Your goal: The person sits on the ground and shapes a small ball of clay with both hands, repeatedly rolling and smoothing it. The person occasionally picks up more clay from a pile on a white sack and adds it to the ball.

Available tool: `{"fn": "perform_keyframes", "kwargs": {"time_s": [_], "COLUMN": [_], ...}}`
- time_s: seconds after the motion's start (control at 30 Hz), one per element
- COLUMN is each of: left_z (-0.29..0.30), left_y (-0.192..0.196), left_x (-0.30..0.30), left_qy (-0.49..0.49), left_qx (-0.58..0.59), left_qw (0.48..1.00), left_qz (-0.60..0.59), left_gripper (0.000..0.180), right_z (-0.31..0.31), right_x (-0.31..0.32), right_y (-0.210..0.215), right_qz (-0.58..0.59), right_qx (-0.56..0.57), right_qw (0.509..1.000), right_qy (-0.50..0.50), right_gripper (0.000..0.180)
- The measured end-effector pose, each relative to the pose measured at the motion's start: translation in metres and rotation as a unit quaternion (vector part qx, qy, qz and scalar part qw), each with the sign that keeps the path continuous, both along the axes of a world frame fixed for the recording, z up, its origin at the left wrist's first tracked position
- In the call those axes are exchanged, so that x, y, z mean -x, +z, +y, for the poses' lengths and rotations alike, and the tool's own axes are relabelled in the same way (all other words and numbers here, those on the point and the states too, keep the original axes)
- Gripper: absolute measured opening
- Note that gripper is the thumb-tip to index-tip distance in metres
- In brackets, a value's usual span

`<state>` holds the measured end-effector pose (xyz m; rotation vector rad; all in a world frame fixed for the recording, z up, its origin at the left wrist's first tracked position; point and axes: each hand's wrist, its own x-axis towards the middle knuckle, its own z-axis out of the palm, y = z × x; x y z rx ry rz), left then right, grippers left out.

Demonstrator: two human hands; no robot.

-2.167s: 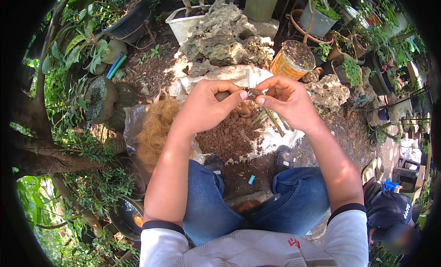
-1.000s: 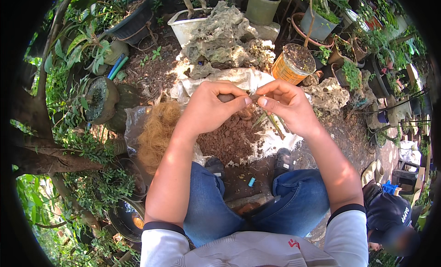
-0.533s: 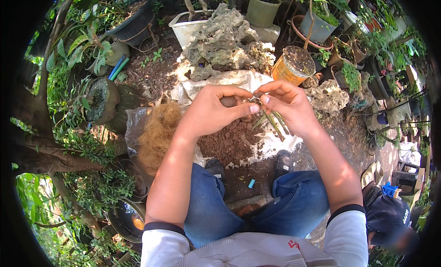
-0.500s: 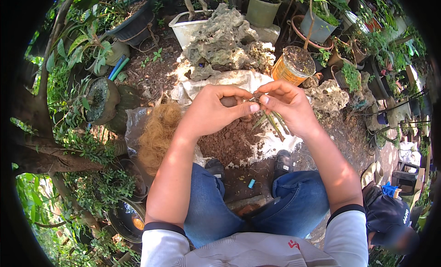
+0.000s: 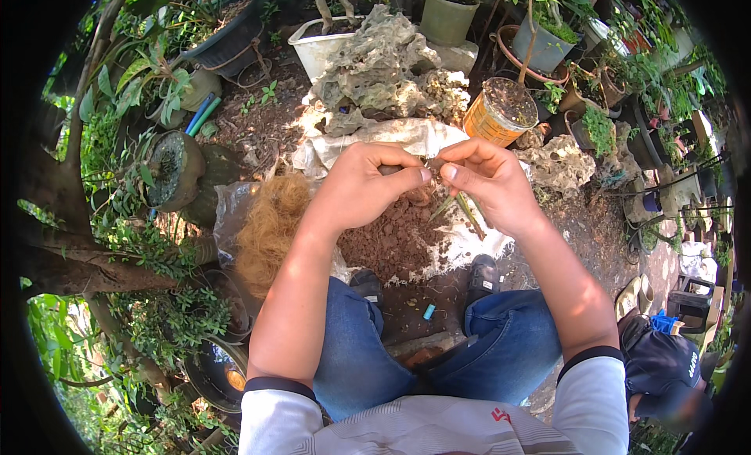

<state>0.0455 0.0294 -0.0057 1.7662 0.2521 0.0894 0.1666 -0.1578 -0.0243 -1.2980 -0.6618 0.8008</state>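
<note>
The left hand (image 5: 368, 185) and the right hand (image 5: 489, 181) meet in the middle, fingertips almost touching. Both are curled and pinch a small plant cutting (image 5: 454, 208) between them. Its thin green leaves hang down under the right hand. The left hand also grips something small and brown, too hidden to tell what.

Right below the hands lies a pile of red-brown soil (image 5: 391, 240) on a white sack (image 5: 469, 251) spread on the ground. To the left of the soil sits a heap of golden coconut fibre (image 5: 266, 232) on clear plastic.

Nearer, the person's knees in blue jeans (image 5: 360, 361) show, with dark shoes (image 5: 483, 275) at the edge of the sack.

Farther away stands a big grey rock (image 5: 375, 64). To its right is an orange pot (image 5: 497, 111) full of soil. A white tub (image 5: 313, 48) sits behind the rock. On the far left a dark round pot (image 5: 172, 169) lies tilted among green leaves.
</note>
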Motion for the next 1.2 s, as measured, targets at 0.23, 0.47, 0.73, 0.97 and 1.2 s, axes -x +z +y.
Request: {"fn": "perform_keyframes", "kwargs": {"time_s": [0.23, 0.47, 0.73, 0.97, 1.2], "left_z": [0.000, 0.002, 0.002, 0.002, 0.002], "left_y": [0.002, -0.002, -0.004, -0.003, -0.003], "left_x": [0.000, 0.000, 0.001, 0.001, 0.001], "left_qy": [-0.002, -0.002, -0.007, 0.008, 0.015], "left_qx": [-0.008, -0.008, 0.005, 0.004, -0.006], "left_qw": [1.000, 1.000, 0.998, 0.998, 0.999], "left_qz": [0.009, -0.009, -0.062, -0.056, -0.048], "left_gripper": [0.018, 0.018, 0.010, 0.010, 0.011], "right_z": [0.000, -0.001, -0.004, -0.004, -0.001], "right_x": [-0.003, -0.005, -0.009, -0.017, -0.026], "right_y": [-0.003, -0.004, -0.005, -0.009, -0.013], "right_qz": [0.044, 0.055, 0.086, 0.109, 0.099], "right_qx": [-0.010, -0.006, -0.010, -0.013, -0.027], "right_qw": [0.999, 0.998, 0.996, 0.992, 0.971], "right_qy": [-0.014, -0.015, -0.032, -0.058, -0.215], "right_gripper": [0.016, 0.015, 0.017, 0.017, 0.014]}}
